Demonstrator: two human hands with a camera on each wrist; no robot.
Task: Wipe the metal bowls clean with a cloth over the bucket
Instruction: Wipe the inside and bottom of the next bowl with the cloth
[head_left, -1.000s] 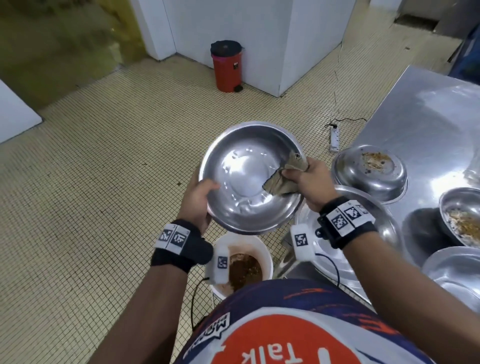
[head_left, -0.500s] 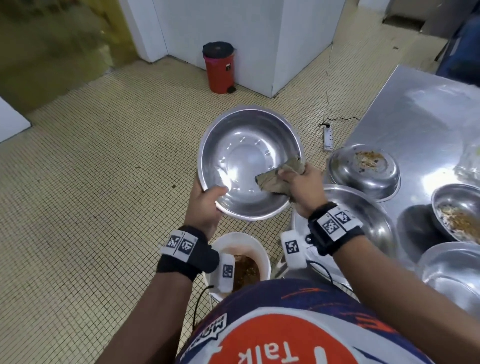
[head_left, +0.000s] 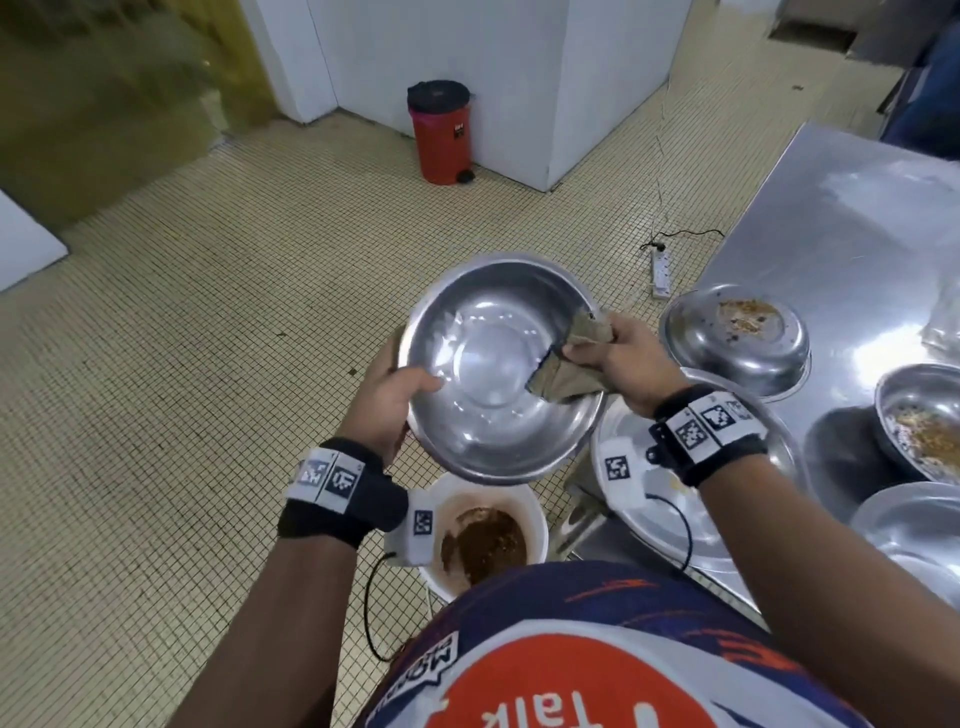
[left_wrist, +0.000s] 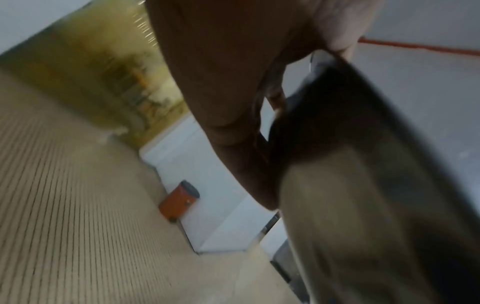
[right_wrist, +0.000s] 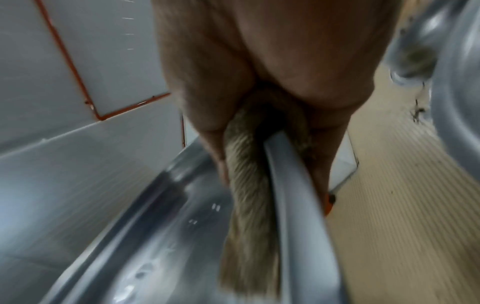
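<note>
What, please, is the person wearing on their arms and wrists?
Both forearms are bare, no sleeves. Each wrist carries a black band with white square-patterned tags: left wrist band, right wrist band. A small white tagged camera box hangs under each, trailing a thin black cable.

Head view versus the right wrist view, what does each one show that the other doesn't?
Only the head view shows the left hand gripping the bowl, the bucket of brown waste below it, the red bin, and dirty bowls on the steel table.

Only the right wrist view shows, close up, the cloth folded over the bowl's rim, pinched there on both sides.

Both show the right hand holding the cloth against the bowl, and the tiled floor.
</note>
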